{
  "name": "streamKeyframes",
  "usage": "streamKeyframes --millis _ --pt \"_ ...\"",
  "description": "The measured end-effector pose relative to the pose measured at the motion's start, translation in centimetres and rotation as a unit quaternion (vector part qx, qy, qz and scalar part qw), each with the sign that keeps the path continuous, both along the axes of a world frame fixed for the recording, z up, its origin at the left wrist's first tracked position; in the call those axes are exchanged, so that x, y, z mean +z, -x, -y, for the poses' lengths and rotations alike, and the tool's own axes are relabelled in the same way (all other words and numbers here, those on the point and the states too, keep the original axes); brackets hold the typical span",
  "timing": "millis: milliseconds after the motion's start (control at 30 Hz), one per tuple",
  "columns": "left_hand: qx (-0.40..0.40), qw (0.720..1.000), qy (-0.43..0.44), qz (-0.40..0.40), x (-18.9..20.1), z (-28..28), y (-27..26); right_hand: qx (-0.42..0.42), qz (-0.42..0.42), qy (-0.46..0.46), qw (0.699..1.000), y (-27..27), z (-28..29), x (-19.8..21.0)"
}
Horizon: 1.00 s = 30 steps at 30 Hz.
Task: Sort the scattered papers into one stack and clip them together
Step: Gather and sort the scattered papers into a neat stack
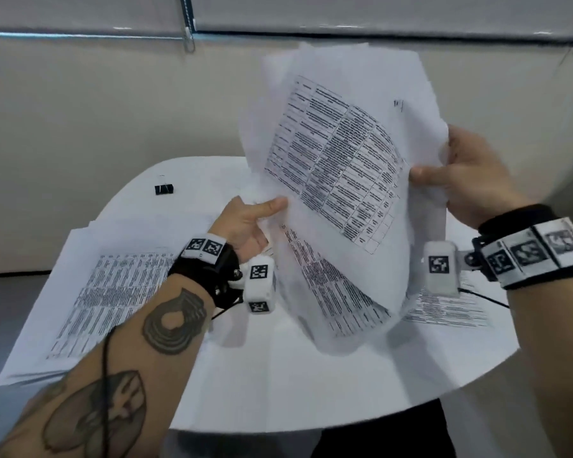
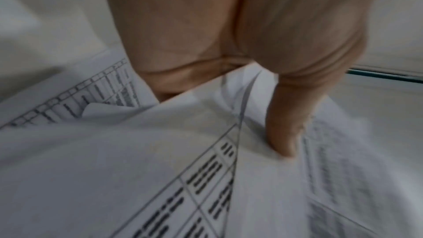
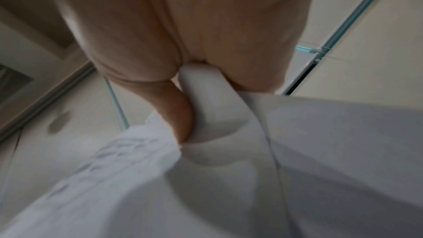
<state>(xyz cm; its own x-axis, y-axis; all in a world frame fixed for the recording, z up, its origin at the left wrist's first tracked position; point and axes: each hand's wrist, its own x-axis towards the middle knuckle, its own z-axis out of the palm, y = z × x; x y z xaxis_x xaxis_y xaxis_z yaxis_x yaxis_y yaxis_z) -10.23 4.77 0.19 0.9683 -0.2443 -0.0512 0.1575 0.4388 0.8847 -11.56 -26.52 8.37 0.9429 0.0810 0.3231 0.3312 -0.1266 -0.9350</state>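
Observation:
A loose bundle of printed papers (image 1: pixel 341 153) is lifted above the white round table (image 1: pixel 278 375), its sheets fanned and misaligned. My left hand (image 1: pixel 255 219) pinches its lower left edge, thumb on the front sheet; in the left wrist view the thumb (image 2: pixel 286 133) presses on the papers (image 2: pixel 160 169). My right hand (image 1: pixel 460 180) grips the right edge; in the right wrist view its thumb (image 3: pixel 176 115) clamps the curled sheets (image 3: pixel 228 142). A second pile of papers (image 1: pixel 96 292) lies at the table's left. A black binder clip (image 1: pixel 163 189) sits at the far left of the table.
One more printed sheet (image 1: pixel 444 309) lies on the table's right side under the lifted bundle, with a black cable (image 1: pixel 490 297) across it. A beige wall (image 1: pixel 96 110) stands behind the table, and dark floor (image 1: pixel 377 438) shows below its front edge.

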Motion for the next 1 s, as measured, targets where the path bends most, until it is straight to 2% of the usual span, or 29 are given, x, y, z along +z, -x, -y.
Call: streamKeyframes --millis 100,167,233,300,367,433,533,600,667,733,867,933,1000 --pt "0.157 0.983 -0.093 0.031 1.0 -0.3 -0.2 -0.045 0.013 0.012 0.999 0.3 0.0 -1.6" --pt "0.236 0.948 -0.191 0.096 1.9 -0.4 -0.3 -0.029 -0.008 0.002 1.000 0.9 0.0 -2.2" --pt "0.273 0.920 -0.236 0.155 3.0 -0.2 -0.1 -0.019 -0.022 -0.015 0.999 1.3 0.2 -2.6" --pt "0.278 0.903 -0.252 0.208 3.9 0.1 0.2 -0.057 -0.007 -0.026 0.998 1.7 0.0 -2.6" --pt "0.281 0.895 -0.253 0.237 4.5 0.5 0.7 -0.126 0.013 0.001 0.992 1.9 -0.2 -3.0" --pt "0.292 0.891 -0.253 0.237 4.1 0.9 0.9 -0.186 0.041 0.065 0.979 2.0 -0.4 -3.7" --pt "0.293 0.904 -0.230 0.210 2.9 1.1 1.9 -0.221 0.062 0.117 0.966 2.7 -1.1 -5.1" --pt "0.288 0.905 -0.229 0.212 2.4 1.3 3.0 -0.209 0.067 0.084 0.972 3.9 -1.8 -5.6" --pt "0.278 0.908 -0.223 0.218 2.4 1.5 3.7 -0.164 0.074 -0.013 0.984 5.1 -2.2 -5.9" --pt "0.280 0.911 -0.213 0.217 2.7 1.6 4.0 -0.180 0.075 -0.076 0.978 5.9 -2.5 -5.5" --pt "0.316 0.890 -0.230 0.236 4.1 2.2 4.4 -0.283 0.088 -0.056 0.953 5.7 -2.8 -4.2" --pt "0.309 0.876 -0.254 0.269 5.1 2.4 4.2 -0.293 0.114 -0.048 0.948 5.4 -3.2 -3.3" --pt "0.266 0.856 -0.291 0.335 5.9 1.8 3.7 -0.276 0.146 -0.049 0.949 5.2 -3.3 -2.3"
